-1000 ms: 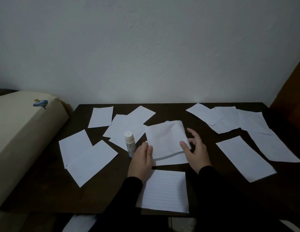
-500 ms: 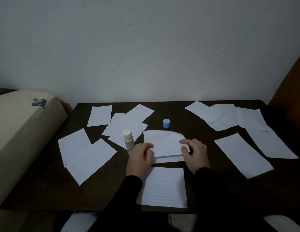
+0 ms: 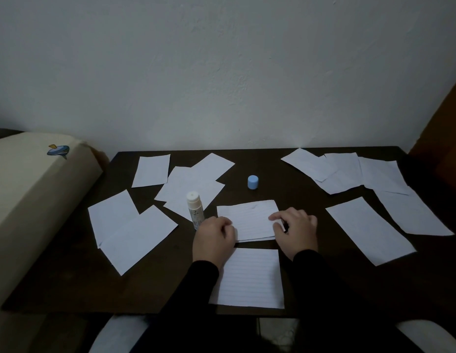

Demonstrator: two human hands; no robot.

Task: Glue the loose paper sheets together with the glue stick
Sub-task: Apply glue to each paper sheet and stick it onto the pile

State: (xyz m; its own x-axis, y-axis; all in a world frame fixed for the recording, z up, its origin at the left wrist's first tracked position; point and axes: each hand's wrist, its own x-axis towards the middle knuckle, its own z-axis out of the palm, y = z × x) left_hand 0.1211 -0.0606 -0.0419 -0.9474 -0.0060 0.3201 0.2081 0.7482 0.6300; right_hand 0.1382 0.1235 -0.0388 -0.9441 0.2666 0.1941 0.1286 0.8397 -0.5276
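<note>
1. Paper first: the white lined sheet (image 3: 249,219) I'm joining lies at the middle of the dark wooden bench (image 3: 68,284), laid over a second sheet whose edge peeks out along the near side.
2. My left hand (image 3: 213,236) rests on the sheet's left edge with fingers curled over it; whether it pinches or merely presses I cannot tell. My right hand (image 3: 294,229) lies on the right edge, fingers fairly flat, pressing down.
3. To do this step well, I'd square the corners before leaning on them, since the upper sheet looks slightly skewed against the lower.
4. I'd then smooth from the centre outward to both edges, so the small ripple near the far edge flattens and does not set as a crease.
5. The white uncapped glue stick (image 3: 195,208) stands upright just beside my left hand, so I'd keep that wrist low and avoid tipping it.
6. Its light blue cap (image 3: 253,182) sits apart, farther back on the bench.
7. Another lined sheet (image 3: 249,278) waits nearest me, probably next; more loose sheets (image 3: 369,229) lie scattered on both sides.
</note>
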